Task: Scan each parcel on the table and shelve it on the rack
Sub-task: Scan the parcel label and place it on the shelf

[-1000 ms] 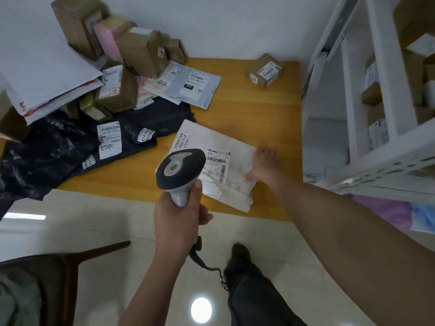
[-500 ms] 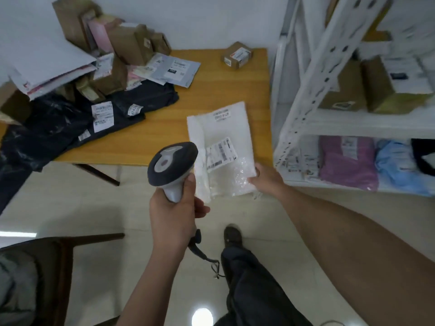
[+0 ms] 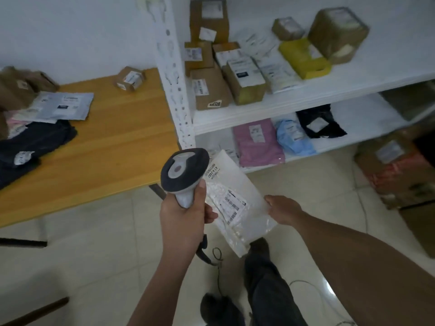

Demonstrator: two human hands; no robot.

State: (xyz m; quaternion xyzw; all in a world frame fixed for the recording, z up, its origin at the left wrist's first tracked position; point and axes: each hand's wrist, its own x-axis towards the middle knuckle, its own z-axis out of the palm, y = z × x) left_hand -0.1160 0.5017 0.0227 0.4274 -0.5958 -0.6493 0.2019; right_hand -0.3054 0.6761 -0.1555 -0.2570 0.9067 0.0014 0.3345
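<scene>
1. Head view, progress: the person stands between the table (image 3: 113, 128) and the rack (image 3: 306, 90), carrying one parcel. I judge this white mailer (image 3: 235, 198) is on its way to a shelf, though whether its scan is done cannot be told from here. The rack already holds plenty: brown boxes and a yellow parcel (image 3: 303, 58) on the upper shelf, a pink bag (image 3: 257, 142), a blue bag (image 3: 292, 137) and a black bag (image 3: 320, 123) on the lower one. Much is left: a small taped box (image 3: 130, 78), a grey mailer (image 3: 62, 105) and dark bags (image 3: 35, 142) lie on the tabletop, with more at the blurred left edge.

2. Head view, hands: the left hand (image 3: 183, 217) has its fingers wrapped round the handle of the scanner (image 3: 183, 170), head up, cord trailing toward the floor. The right hand (image 3: 282, 209) pinches the mailer's right edge.

3. Head view, the parcel: it hangs in the air above the floor tiles, just beside the scanner, near the rack's lower shelf. It is a flat, limp white plastic pouch, crinkled and glossy, with a barcode label (image 3: 233, 205) facing up and a printed number near its top.
</scene>
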